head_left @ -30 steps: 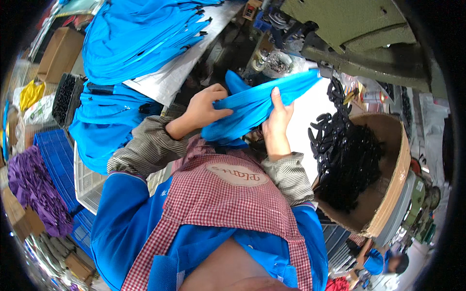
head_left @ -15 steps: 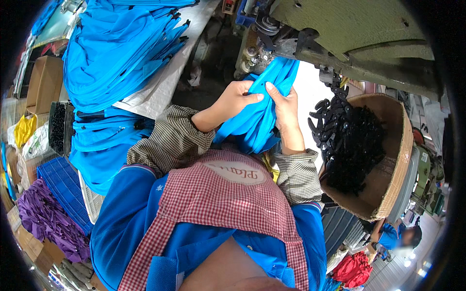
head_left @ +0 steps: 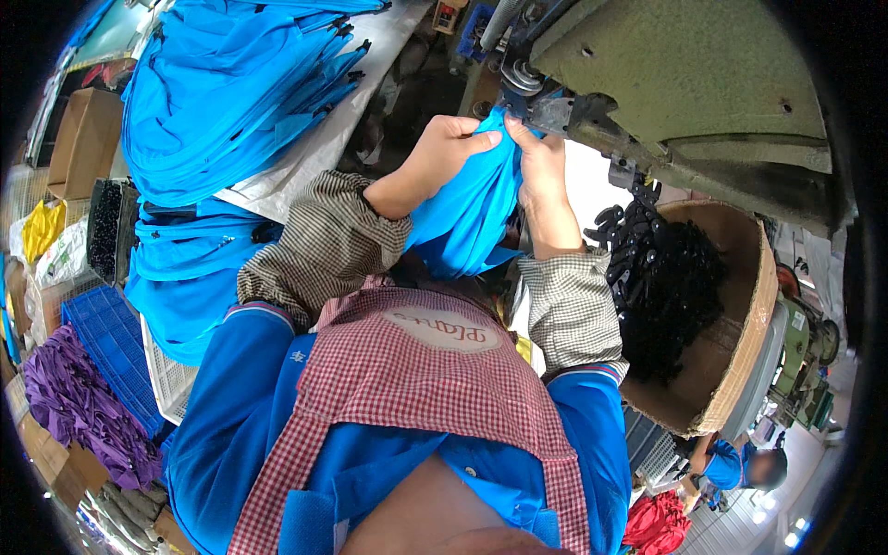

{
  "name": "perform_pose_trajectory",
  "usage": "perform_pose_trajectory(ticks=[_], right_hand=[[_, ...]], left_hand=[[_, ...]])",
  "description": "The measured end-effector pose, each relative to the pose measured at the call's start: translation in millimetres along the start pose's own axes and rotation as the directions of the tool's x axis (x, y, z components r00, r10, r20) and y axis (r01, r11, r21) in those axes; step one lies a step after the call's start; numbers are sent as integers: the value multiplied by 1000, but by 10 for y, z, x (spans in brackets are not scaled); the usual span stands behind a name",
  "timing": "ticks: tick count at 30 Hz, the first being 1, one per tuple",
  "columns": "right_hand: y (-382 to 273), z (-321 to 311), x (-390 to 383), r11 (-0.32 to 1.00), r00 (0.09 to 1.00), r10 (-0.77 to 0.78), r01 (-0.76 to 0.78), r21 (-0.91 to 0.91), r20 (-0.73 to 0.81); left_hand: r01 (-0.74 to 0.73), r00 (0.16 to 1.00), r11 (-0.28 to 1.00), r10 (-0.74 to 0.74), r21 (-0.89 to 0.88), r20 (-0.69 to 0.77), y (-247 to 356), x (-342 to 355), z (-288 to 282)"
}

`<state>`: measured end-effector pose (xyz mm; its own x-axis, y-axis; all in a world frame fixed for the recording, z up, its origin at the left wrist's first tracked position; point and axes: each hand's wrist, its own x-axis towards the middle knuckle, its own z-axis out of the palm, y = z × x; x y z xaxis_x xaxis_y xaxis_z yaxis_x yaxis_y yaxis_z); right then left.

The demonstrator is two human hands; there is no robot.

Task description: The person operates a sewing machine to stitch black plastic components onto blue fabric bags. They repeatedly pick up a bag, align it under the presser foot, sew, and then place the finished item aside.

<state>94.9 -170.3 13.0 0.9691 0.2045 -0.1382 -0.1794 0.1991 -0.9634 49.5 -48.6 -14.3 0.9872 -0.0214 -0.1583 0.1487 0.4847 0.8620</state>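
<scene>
Between my two hands is a bright blue cloth piece point(head_left: 467, 217) that hangs in loose folds in front of my apron. My left hand point(head_left: 446, 153) pinches its left side near the top. My right hand point(head_left: 543, 176) grips the top right, thumb pointing up along the fabric. The cloth's upper end reaches the metal working head point(head_left: 525, 81) of a green machine point(head_left: 684, 83); whether it sits inside the head is hidden. Black plastic clip-like pieces point(head_left: 638, 231) come down a chute right of my right hand.
A cardboard box point(head_left: 754, 324) heaped with black pieces stands at the right. Blue cloths point(head_left: 222, 102) pile on the left table, with more below. Further left are a blue crate point(head_left: 116, 356) and a purple cloth bundle point(head_left: 88, 407). A person point(head_left: 735, 467) is at the far lower right.
Both hands have moved up slightly, bringing the cloth's top end to the machine's head. The cloth looks more gathered at the top. My view has shifted a little.
</scene>
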Motion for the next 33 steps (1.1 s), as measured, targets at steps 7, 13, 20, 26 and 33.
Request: perform_pose_trajectory(ticks=[7, 13, 20, 26, 33], right_hand=[[2, 41, 85, 993, 993, 117, -117, 10, 24], [321, -386, -142, 940, 993, -55, 88, -328, 109], [937, -2658, -786, -306, 838, -545, -235, -923, -32], [519, -2709, -631, 144, 909, -313, -241, -960, -275], [6, -1296, -579, 926, 962, 250, -205, 316, -109]], left_hand=[[129, 991, 988, -131, -86, -28, -14, 15, -74], [93, 993, 978, -79, 187, -84, -139, -229, -41], [182, 979, 980, -188, -77, -79, -184, -224, -97], [213, 974, 977, -212, 12, -77, -139, -229, -177], [186, 978, 982, -186, -12, -93, -129, -266, -104]])
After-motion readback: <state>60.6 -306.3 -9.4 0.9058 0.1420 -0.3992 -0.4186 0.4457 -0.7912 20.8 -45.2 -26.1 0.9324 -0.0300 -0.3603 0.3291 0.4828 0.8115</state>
